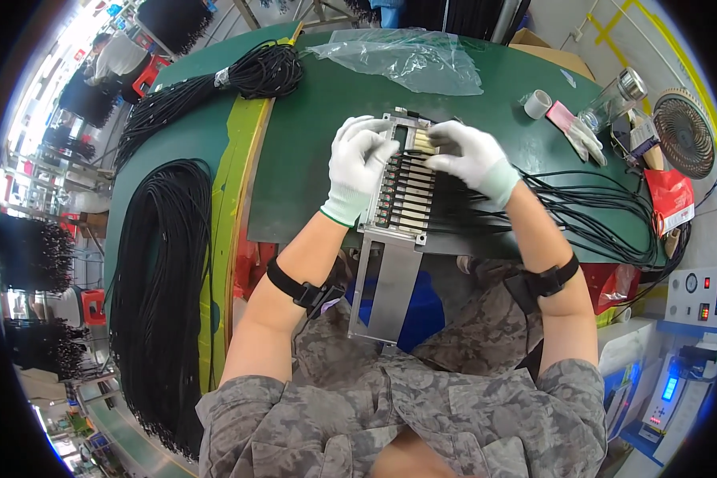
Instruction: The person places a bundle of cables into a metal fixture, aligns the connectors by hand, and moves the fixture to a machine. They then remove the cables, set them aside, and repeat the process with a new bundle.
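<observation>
A long metal fixture [418, 188] with a row of narrow slots lies on the green table, its near part jutting over the front edge. Small connector ends sit along its left side, with pale strips across the slots. My left hand [357, 159], in a white knit glove, is bent over the fixture's upper left edge; its thumb and fingers close together, hiding what they grip. From the right, my gloved right hand [474, 158] reaches the upper slots, thumb and fingers around a black cable end. More black cables [570, 199] run from the fixture to the right.
Bundles of black cable [167, 279] lie left of a yellow-edged strip [235, 175]. At the back is a clear plastic bag [406, 60]. To the right are a tape roll [537, 104], a spare glove [585, 142], a glass bottle [613, 99] and a fan [683, 131].
</observation>
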Available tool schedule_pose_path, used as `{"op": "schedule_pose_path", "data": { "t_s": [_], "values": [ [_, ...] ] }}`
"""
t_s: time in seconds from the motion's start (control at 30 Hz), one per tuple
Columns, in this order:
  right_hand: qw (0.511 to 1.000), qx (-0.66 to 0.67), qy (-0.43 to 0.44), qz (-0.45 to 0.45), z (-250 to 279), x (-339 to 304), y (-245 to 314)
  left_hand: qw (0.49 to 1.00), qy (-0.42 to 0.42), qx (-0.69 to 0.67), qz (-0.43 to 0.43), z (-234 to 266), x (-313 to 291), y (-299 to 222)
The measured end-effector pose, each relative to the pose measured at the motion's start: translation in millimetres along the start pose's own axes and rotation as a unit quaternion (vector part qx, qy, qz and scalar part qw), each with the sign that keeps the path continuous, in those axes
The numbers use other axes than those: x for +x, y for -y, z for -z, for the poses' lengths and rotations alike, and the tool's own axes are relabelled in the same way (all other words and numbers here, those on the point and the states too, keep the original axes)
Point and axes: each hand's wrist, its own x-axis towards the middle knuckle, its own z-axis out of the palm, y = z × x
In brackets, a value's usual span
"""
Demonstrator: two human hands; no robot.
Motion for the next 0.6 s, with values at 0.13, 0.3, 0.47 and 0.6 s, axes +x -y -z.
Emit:
{"op": "schedule_pose_path", "data": {
  "t_s": [0.13,0.3,0.47,0.6],
  "values": [
    [0.991,-0.12,0.056,0.025,-23,1,19,1.0,0.011,0.003,-0.029,2,-1,0],
    [0.99,-0.126,0.062,-0.021,6,2,5,0.999,0.006,0.011,0.037,1,-2,6],
    [0.958,-0.281,0.027,0.045,8,1,2,0.994,-0.007,0.042,0.105,-4,-4,10],
    [0.941,-0.331,0.046,0.047,6,2,-6,0.99,0.009,0.056,0.129,-6,-5,13]
  ]
}}
